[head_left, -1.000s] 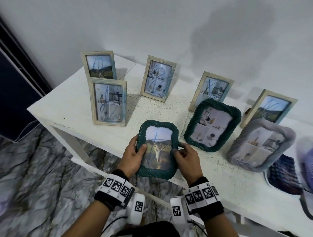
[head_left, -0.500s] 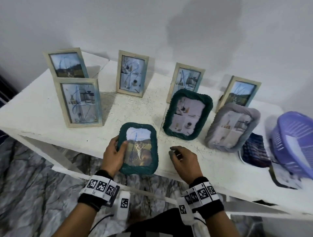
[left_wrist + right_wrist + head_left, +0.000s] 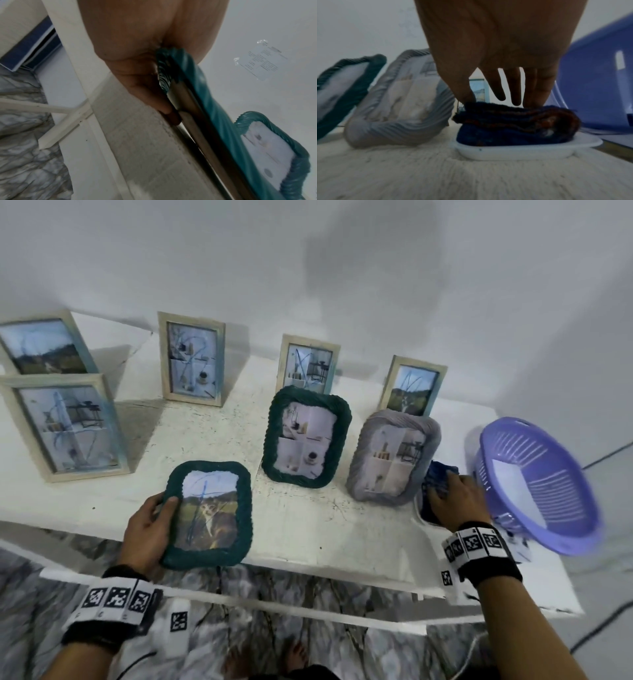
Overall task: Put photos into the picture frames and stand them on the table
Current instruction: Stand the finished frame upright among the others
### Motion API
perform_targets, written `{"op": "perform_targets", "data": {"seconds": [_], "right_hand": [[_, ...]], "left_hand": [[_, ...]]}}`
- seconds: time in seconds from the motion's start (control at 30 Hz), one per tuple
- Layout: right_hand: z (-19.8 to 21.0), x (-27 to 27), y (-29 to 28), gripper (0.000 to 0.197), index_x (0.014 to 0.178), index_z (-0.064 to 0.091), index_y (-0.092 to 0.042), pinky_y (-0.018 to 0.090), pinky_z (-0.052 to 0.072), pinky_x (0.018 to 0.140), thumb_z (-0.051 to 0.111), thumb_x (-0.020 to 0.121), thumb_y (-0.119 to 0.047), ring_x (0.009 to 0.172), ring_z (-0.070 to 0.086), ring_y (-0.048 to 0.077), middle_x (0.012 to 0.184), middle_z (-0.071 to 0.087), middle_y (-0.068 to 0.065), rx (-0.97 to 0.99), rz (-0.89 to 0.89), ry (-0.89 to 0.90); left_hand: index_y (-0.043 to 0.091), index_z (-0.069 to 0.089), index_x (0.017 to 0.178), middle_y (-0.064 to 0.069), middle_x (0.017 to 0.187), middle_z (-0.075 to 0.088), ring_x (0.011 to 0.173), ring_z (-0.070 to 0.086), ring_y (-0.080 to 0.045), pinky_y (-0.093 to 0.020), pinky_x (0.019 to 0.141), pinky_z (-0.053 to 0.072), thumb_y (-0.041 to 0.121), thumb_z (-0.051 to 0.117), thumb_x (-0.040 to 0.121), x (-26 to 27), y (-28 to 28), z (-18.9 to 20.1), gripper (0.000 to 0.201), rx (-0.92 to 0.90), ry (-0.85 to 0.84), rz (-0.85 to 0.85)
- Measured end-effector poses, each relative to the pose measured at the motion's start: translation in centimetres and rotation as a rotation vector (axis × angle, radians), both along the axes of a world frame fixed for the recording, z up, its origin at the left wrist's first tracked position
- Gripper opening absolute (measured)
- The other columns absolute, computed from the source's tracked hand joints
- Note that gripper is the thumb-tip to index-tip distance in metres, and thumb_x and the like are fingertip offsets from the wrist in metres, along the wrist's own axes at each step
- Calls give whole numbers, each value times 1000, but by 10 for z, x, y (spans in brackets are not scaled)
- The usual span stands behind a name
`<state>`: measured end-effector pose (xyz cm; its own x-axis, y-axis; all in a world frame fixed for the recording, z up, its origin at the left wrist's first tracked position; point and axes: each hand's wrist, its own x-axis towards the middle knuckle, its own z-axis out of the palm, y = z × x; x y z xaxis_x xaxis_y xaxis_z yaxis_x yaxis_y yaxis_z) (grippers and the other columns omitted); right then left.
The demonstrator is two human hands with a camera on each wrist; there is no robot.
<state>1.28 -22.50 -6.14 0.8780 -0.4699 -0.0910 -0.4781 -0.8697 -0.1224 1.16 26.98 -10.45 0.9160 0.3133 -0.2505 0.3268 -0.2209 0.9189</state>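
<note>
A dark green woven frame (image 3: 209,511) with a cat photo lies tilted over the front edge of the white table (image 3: 325,529). My left hand (image 3: 161,518) grips its left side, thumb on the front and fingers (image 3: 137,83) behind the frame's back (image 3: 197,94). Far to the right, my right hand (image 3: 445,494) reaches down onto a folded dark blue cloth (image 3: 436,477) lying in a white tray (image 3: 522,152). Its straight fingers (image 3: 517,94) touch the top of the cloth (image 3: 513,121).
A second green frame (image 3: 306,436) and a grey woven frame (image 3: 392,460) stand mid-table with photos in them. Several wooden frames stand behind and to the left, one at the left front (image 3: 68,428). A purple basket (image 3: 537,484) sits tilted at the table's right end.
My right hand has let go of the green frame and moved right to the blue cloth. My left hand alone now holds the frame. The view has swung to the right.
</note>
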Motion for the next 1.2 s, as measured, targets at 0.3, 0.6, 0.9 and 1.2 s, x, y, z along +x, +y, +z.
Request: {"op": "perform_targets", "data": {"seconds": [0.3,0.6,0.9,1.2], "right_hand": [[-22,17,-12,36,117,55,-7,46,45,91,57,87,-27,108,52,46,127,49,23,-97,57,29],[27,-18,-6,14,83,59,0,33,34,64,57,84,-14,76,56,36,83,62,23,177,-36,-332],[44,-64,154,15,95,61,-14,30,42,65,68,81,-14,76,56,24,87,57,4,453,257,-472],[19,13,323,32,107,60,-10,37,49,75,56,85,-33,94,54,29,106,54,10,215,790,-202]], "left_hand": [[3,58,128,-14,115,60,99,52,-22,-30,85,38,22,50,101,-2,-7,12,34,50,24,36],[7,51,133,-15,120,60,99,54,-23,-33,85,42,21,48,102,-4,-12,11,35,54,21,6],[19,39,146,-17,128,62,117,58,-35,-37,95,43,35,48,100,-9,-13,23,51,393,31,-160],[20,49,136,-13,125,47,112,49,-32,-41,88,46,50,43,95,0,10,23,51,796,74,-333]]}}
